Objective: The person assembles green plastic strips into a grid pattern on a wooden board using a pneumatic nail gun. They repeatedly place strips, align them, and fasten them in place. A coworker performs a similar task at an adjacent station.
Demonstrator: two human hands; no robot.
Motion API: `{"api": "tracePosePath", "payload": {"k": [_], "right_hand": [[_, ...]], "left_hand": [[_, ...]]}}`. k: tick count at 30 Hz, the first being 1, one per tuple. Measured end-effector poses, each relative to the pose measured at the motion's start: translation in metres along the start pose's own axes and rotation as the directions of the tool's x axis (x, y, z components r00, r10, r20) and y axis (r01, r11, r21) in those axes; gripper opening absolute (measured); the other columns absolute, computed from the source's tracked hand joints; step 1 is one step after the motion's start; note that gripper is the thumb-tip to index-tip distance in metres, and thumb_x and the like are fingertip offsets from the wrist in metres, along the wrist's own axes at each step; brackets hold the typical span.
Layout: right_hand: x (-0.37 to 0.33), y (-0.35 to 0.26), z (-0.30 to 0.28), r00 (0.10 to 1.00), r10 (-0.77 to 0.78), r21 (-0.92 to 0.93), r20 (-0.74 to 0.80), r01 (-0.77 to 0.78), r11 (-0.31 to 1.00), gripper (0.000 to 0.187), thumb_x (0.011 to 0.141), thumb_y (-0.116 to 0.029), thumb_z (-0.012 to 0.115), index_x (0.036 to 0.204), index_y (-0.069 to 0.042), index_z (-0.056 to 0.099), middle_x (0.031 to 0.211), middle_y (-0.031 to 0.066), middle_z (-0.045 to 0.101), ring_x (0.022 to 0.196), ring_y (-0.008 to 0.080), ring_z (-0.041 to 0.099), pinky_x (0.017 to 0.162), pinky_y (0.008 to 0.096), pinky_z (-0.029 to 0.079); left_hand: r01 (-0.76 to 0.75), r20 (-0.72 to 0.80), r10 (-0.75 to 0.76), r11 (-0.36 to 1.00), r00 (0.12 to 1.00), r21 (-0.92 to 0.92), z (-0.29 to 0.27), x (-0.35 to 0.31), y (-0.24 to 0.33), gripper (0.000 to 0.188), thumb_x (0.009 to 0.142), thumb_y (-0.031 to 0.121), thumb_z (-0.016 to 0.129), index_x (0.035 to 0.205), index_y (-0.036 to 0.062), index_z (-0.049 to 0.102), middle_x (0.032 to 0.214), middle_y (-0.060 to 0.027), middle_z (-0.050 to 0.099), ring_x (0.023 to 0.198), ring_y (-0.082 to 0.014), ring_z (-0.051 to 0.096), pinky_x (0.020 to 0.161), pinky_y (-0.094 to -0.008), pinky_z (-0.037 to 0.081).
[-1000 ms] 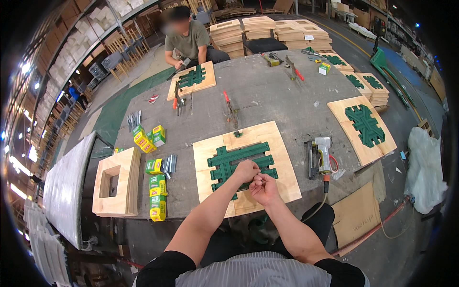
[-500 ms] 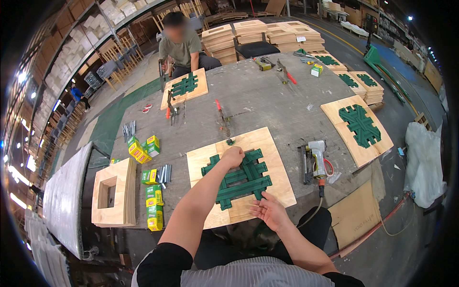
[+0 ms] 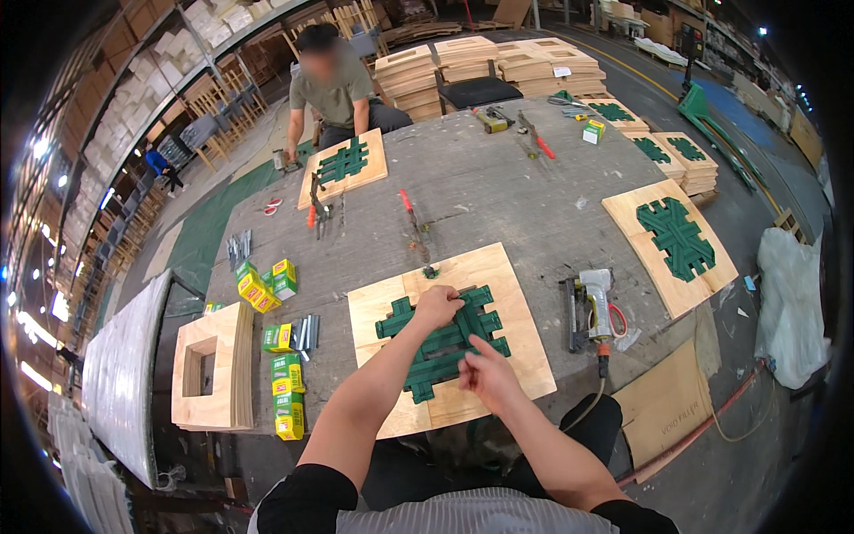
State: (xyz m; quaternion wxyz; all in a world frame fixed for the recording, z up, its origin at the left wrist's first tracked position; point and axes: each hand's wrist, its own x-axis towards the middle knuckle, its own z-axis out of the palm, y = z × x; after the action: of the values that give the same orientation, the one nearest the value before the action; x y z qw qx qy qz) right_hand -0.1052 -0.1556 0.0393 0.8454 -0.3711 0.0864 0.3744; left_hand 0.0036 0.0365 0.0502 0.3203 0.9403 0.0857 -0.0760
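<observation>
Big grey work table (image 3: 498,191) across the middle of the frame. Near its lower middle, a flat light wood board (image 3: 511,298), with a green lattice piece (image 3: 445,343) of crossed strips lying on top of it. Left hand (image 3: 436,307) resting on the upper part of the green lattice piece, fingers curled down and pressed close together on the strips. Right hand (image 3: 485,374) at the lower right edge of the same lattice, first finger pointing up toward the strips, other fingers bent in; hard to tell if touching the green or just above it. At lower left, a thick wooden square frame (image 3: 209,369) with a hole in the middle. At right, another wood board with a green lattice (image 3: 672,240). At upper left of the table, a third board with green strips (image 3: 342,167), and a person in a grey-green shirt (image 3: 336,89) bent over it. Right of the near board, a grey nail gun (image 3: 594,298) lying on its side. Left of the near board, small yellow and green boxes (image 3: 286,392) in a row, with more above at (image 3: 265,283).
</observation>
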Motion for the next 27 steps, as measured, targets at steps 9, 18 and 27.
{"api": "tracePosePath", "payload": {"k": [9, 18, 27], "right_hand": [[0.101, -0.013, 0.022, 0.998, 0.06, 0.414, -0.023, -0.045, 0.909, 0.007, 0.1, -0.01, 0.053, 0.094, -0.009, 0.058, 0.076, 0.0022, 0.062, 0.059, 0.0153, 0.056, 0.064, 0.0363, 0.052], [0.146, -0.029, -0.011, 0.987, -0.048, 0.733, 0.151, -0.079, 0.676, 0.018, 0.1, -0.01, 0.049, 0.083, -0.006, 0.056, 0.07, 0.0005, 0.057, 0.052, 0.0123, 0.051, 0.06, 0.0315, 0.052], [0.038, -0.001, 0.011, 0.959, -0.267, -0.287, -0.099, 0.23, 0.93, 0.024, 0.103, -0.011, 0.059, 0.126, -0.006, 0.063, 0.078, 0.0049, 0.063, 0.06, 0.0118, 0.059, 0.058, 0.028, 0.052]], "left_hand": [[-0.02, -0.138, 0.002, 0.992, 0.99, -0.125, 0.002, 0.017, -0.022, 0.03, 0.089, 0.03, 0.073, 0.108, 0.0073, 0.077, 0.101, -0.0145, 0.077, 0.091, -0.027, 0.074, 0.083, -0.039, 0.057], [0.033, -0.086, -0.045, 0.991, 0.995, -0.133, 0.014, 0.029, -0.009, 0.027, 0.085, 0.024, 0.077, 0.106, 0.0071, 0.078, 0.09, -0.0102, 0.077, 0.086, -0.0227, 0.074, 0.08, -0.0372, 0.057], [0.223, -0.035, -0.394, 0.588, 0.919, -0.778, -0.007, 0.05, -0.035, 0.031, 0.103, 0.027, 0.06, 0.112, -0.001, 0.069, 0.067, -0.0057, 0.062, 0.048, -0.0158, 0.056, 0.044, -0.032, 0.047]]}}
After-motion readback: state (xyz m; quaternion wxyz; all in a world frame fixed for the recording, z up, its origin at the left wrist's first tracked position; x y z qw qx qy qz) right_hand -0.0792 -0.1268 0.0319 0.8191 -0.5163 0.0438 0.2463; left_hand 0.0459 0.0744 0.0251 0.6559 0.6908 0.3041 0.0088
